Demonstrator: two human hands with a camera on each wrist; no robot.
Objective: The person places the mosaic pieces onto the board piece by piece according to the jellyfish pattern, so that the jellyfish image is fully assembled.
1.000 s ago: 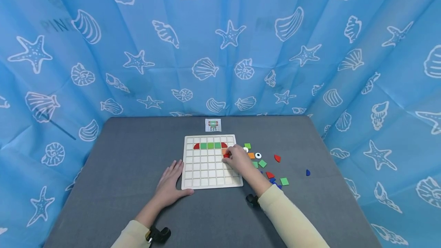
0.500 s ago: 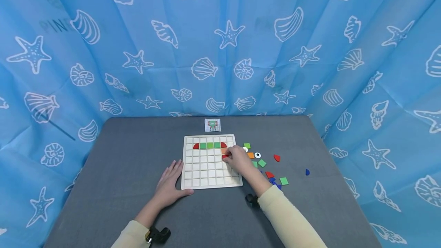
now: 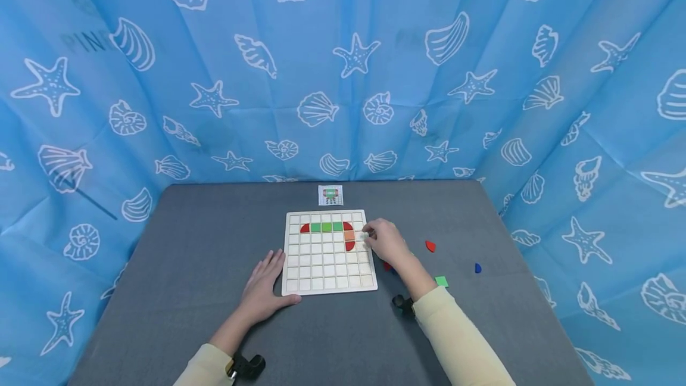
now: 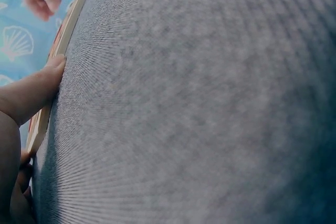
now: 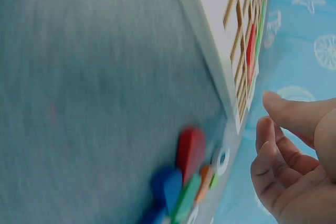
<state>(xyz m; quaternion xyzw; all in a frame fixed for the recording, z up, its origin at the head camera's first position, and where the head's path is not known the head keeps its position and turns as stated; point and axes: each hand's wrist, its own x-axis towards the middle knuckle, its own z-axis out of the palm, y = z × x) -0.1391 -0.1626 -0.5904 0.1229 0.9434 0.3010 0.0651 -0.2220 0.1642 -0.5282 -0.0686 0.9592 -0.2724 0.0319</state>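
A white gridded board (image 3: 321,267) lies on the table. It carries a row of green squares (image 3: 327,227) between two red quarter-circles (image 3: 305,228). Below the right one sit an orange square (image 3: 349,235) and another red quarter-circle (image 3: 350,246). My left hand (image 3: 262,290) rests at the board's lower left corner, fingers straight along the left side, thumb (image 4: 39,87) against the near edge. My right hand (image 3: 387,242) is at the board's right edge; in the right wrist view its thumb and fingers stand apart with nothing visible between them. A small pale spot shows by its fingertips in the head view.
Loose pieces lie right of the board, partly behind my right hand: a red one (image 5: 190,153), blue ones (image 5: 167,184), a white ring (image 5: 221,159) and others. Farther right are a red piece (image 3: 430,246), a blue piece (image 3: 478,268) and a green square (image 3: 442,281). A small pattern card (image 3: 330,195) lies behind the board.
My right hand has let go of the red quarter-circle below the orange square and moved right, to the board's edge. My left hand has stayed in place.
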